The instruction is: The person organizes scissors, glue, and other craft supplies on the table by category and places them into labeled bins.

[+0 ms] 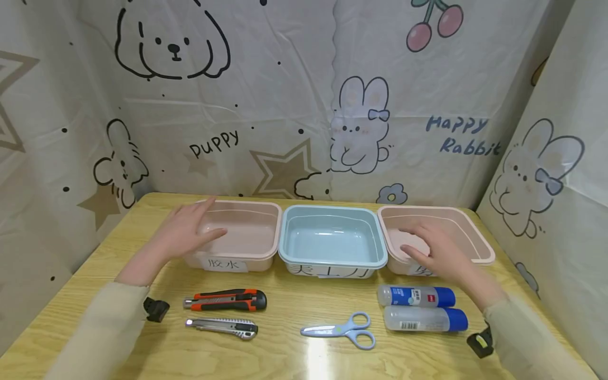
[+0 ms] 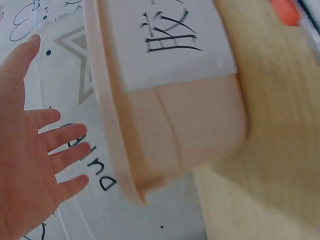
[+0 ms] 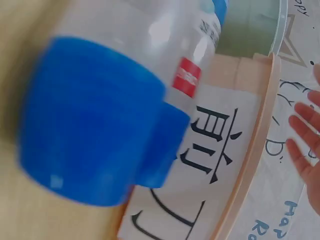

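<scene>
My left hand (image 1: 182, 229) hovers over the left side of a pink plastic bin (image 1: 261, 263), fingers spread and nothing held. The left wrist view shows its open palm (image 2: 25, 170) beside the bin's rim. Over the other pink bin (image 1: 458, 228) is my right hand (image 1: 439, 250), empty, with fingers loosely extended. Only part of its fingers (image 3: 305, 127) appears in the right wrist view. Between the pink bins stands a light blue bin (image 1: 332, 261). Each bin has a white paper label with black characters on its front; my right hand and forearm partly cover the right one.
In front of the bins lie an orange-and-black utility knife (image 1: 225, 300), a silver utility knife (image 1: 223, 327), blue scissors (image 1: 334, 330) and two clear glue bottles (image 1: 413, 296) with blue caps. A patterned curtain (image 1: 285, 105) hangs behind the wooden table (image 1: 285, 353).
</scene>
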Demonstrator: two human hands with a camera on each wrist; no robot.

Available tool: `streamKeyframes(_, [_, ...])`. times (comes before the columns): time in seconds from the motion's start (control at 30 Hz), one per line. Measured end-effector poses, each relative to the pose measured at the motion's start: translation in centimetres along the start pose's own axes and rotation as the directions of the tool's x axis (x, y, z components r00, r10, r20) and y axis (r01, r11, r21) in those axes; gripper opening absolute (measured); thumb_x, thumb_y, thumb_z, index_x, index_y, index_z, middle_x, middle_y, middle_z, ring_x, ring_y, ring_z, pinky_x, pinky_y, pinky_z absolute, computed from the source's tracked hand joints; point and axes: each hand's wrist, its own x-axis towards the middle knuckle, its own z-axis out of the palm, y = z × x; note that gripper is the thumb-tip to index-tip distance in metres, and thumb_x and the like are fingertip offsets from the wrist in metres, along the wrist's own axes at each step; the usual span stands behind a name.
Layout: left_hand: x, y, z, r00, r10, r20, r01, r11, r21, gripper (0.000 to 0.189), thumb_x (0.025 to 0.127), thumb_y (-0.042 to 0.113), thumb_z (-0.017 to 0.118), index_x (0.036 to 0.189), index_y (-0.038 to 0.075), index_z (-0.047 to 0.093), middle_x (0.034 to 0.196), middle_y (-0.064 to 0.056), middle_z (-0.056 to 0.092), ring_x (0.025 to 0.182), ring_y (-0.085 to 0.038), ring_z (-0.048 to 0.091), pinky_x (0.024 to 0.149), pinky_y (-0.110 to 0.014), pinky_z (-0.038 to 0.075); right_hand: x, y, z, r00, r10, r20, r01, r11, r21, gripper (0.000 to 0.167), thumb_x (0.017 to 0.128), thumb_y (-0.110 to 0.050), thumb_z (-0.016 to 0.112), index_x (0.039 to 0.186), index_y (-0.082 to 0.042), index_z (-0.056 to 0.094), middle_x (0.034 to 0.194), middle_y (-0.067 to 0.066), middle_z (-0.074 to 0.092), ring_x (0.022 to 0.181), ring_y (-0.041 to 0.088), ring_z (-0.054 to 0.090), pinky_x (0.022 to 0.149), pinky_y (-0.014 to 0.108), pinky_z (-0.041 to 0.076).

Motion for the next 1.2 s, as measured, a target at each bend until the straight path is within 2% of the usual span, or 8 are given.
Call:
streamKeyframes(0.13, [-1.2,-0.7,0.3,0.999,-0.027,-0.019,0.026,0.999,-0.031,0.087,0.08,0.06,0.054,0.143,0.006,0.026,0.139,-0.023,0.037,0.122,-0.045,0.037,0.099,-0.06,0.027,-1.9,-0.3,0.0,0.989,-0.125,-0.074,0.124,0.992,-0.012,0.024,0.075,-0.013,0.073,0.097,-0.014,0.064,0.09,-0.006,0.061,0.082,0.011,0.055,0.069,0.032,0.05])
streamKeyframes(0.23, [-2.0,-1.4,0.6,0.998,-0.026,-0.061,0.024,0.999,-0.032,0.087,0.078,0.061,0.057,0.141,0.008,0.029,0.132,-0.025,0.044,0.115,-0.046,0.043,0.093,-0.061,0.033,-3.4,-0.7,0.1,0.979,-0.189,-0.071,0.189,0.982,-0.01,0.022,0.071,-0.012,0.075,0.089,-0.018,0.064,0.083,-0.015,0.058,0.075,0.004,0.054,0.065,0.025,0.05])
streamKeyframes(0.33, [-2.9,-2.0,1.0,0.996,-0.039,-0.076,0.035,0.998,-0.047,0.09,0.076,0.063,0.058,0.14,0.005,0.032,0.129,-0.028,0.045,0.114,-0.046,0.043,0.092,-0.061,0.034,-4.9,-1.0,0.4,0.973,-0.228,-0.044,0.228,0.974,-0.007,0.021,0.069,-0.017,0.077,0.085,-0.022,0.063,0.08,-0.018,0.055,0.071,0.001,0.052,0.062,0.021,0.047])
streamKeyframes(0.43, [-3.8,-2.5,1.3,0.994,-0.077,-0.082,0.071,0.995,-0.075,0.095,0.073,0.065,0.059,0.137,0.0,0.035,0.129,-0.03,0.043,0.116,-0.047,0.04,0.093,-0.061,0.033,-6.5,-1.1,0.7,0.973,-0.232,-0.008,0.232,0.972,-0.039,0.024,0.068,-0.031,0.079,0.085,-0.025,0.063,0.079,-0.02,0.053,0.069,-0.001,0.049,0.061,0.02,0.044])
streamKeyframes(0.53, [-4.5,-2.8,1.7,0.988,-0.12,-0.096,0.109,0.987,-0.117,0.097,0.07,0.065,0.062,0.134,-0.004,0.037,0.13,-0.03,0.04,0.116,-0.046,0.038,0.092,-0.061,0.033,-7.7,-1.2,1.1,0.972,-0.231,0.045,0.234,0.967,-0.096,0.032,0.066,-0.047,0.076,0.087,-0.027,0.063,0.083,-0.021,0.052,0.073,-0.001,0.049,0.063,0.024,0.045])
streamKeyframes(0.67, [-5.0,-3.1,2.2,0.983,-0.154,-0.104,0.135,0.976,-0.171,0.1,0.067,0.063,0.067,0.134,-0.005,0.036,0.131,-0.031,0.037,0.115,-0.047,0.038,0.089,-0.063,0.035,-8.8,-1.2,1.6,0.968,-0.231,0.096,0.245,0.955,-0.167,0.043,0.059,-0.056,0.076,0.089,-0.028,0.061,0.089,-0.02,0.052,0.081,0.005,0.054,0.07,0.032,0.048])
streamKeyframes(0.9, [-5.3,-3.3,3.0,0.979,-0.189,-0.071,0.169,0.959,-0.226,0.103,0.068,0.061,0.067,0.137,-0.006,0.03,0.132,-0.033,0.032,0.114,-0.048,0.038,0.088,-0.065,0.035,-9.5,-1.2,2.2,0.97,-0.214,0.116,0.235,0.947,-0.219,0.054,0.049,-0.048,0.081,0.093,-0.026,0.059,0.092,-0.016,0.051,0.082,0.009,0.053,0.071,0.034,0.047])
streamKeyframes(1.2, [-5.1,-3.4,3.5,0.974,-0.218,-0.069,0.193,0.945,-0.264,0.105,0.068,0.062,0.067,0.139,-0.003,0.026,0.133,-0.032,0.033,0.115,-0.048,0.038,0.09,-0.064,0.035,-9.2,-1.6,2.1,0.954,-0.26,0.146,0.286,0.936,-0.203,0.049,0.052,-0.029,0.082,0.094,-0.021,0.058,0.094,-0.013,0.05,0.086,0.007,0.052,0.068,0.032,0.049])
